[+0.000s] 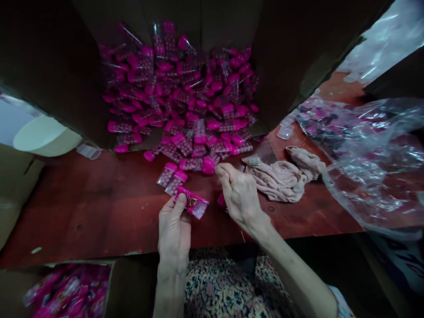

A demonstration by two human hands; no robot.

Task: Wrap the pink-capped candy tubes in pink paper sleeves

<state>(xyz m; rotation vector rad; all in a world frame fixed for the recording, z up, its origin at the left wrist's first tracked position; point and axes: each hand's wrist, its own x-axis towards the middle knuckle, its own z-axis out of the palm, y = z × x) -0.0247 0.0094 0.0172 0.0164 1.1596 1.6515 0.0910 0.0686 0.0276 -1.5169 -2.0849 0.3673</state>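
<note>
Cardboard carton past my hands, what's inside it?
The cardboard carton holds a heap of pink-capped tubes in clear plastic sleeves, which spills out onto the red table. The heap covers the carton's floor, so anything beneath it cannot be seen.

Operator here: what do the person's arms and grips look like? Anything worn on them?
The left grip and right grip are bare hands, ungloved, with no rings visible. Both forearms are bare; a pale patterned sleeve shows at the right arm's upper end.
</note>
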